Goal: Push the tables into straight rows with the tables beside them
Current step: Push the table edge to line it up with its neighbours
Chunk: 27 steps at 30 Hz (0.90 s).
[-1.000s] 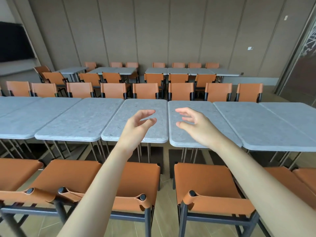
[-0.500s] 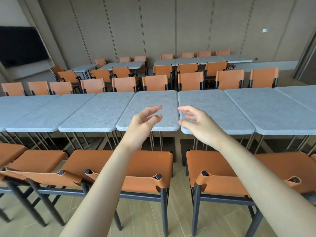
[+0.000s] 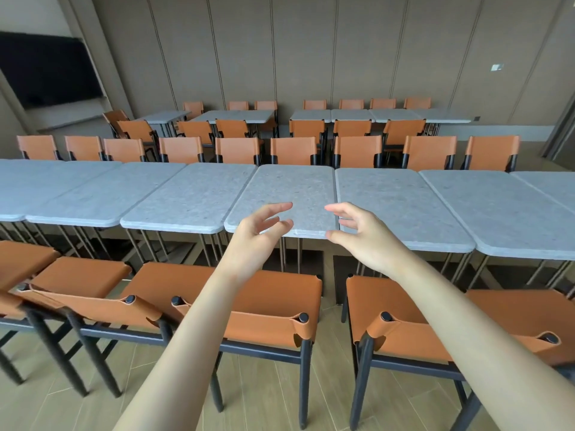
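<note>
1. Both hands, left (image 3: 259, 230) and right (image 3: 362, 233), hover apart with fingers loosely spread, gripping nothing.
2. The grey tabletop (image 3: 292, 194) sits just beyond them, mid-row, behind orange chairs (image 3: 249, 293).

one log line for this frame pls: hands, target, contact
left hand: open, hovering | right hand: open, hovering | target: grey table near edge | contact: not evident | chairs between person and table

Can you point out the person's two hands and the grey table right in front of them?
left hand (image 3: 259, 231): head view, back of the hand.
right hand (image 3: 362, 233): head view, back of the hand.
grey table (image 3: 289, 188): head view, bare middle of its top.
</note>
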{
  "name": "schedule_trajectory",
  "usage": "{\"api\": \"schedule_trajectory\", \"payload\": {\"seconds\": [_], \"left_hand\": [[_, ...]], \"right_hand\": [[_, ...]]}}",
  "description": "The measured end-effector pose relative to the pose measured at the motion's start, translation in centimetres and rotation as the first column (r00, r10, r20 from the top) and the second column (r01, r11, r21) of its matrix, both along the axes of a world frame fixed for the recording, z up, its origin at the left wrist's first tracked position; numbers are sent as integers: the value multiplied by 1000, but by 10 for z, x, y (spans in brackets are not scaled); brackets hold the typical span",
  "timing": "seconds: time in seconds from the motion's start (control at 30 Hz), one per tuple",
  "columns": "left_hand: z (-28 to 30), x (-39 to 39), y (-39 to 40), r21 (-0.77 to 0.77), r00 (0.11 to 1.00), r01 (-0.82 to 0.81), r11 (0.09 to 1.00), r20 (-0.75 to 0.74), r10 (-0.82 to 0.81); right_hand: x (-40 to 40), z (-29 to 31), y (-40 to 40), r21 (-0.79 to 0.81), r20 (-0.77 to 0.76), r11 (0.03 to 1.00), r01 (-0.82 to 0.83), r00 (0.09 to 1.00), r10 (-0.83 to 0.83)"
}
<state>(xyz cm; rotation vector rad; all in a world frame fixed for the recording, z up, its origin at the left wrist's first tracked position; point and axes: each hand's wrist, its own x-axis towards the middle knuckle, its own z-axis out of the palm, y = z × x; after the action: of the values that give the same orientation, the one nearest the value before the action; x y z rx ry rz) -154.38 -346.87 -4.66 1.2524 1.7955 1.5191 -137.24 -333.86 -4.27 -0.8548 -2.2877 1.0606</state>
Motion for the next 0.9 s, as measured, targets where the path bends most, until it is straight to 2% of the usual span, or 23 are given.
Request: {"api": "schedule_trajectory", "payload": {"seconds": [0.27,0.43,0.67,0.9], "left_hand": [[-3,-79,-28,-51,999,29,998,-34,-31],[-17,-151,-58,-75,999,9,997,-36,-12],[-44,-233,-78,-78,999,32,996,16,-31],[-64,-284,-76,-116,997,59,992,49,-54]], "right_hand": [[-79,6,-14,-47,-51,999,-7,999,4],[-139,1,-28,-46,-13,999,-21,1000,21],[-205,-7,-35,-39,-28,997,72,997,-73],[-250,-30,-45,-109,-20,989,99,995,-101]]}}
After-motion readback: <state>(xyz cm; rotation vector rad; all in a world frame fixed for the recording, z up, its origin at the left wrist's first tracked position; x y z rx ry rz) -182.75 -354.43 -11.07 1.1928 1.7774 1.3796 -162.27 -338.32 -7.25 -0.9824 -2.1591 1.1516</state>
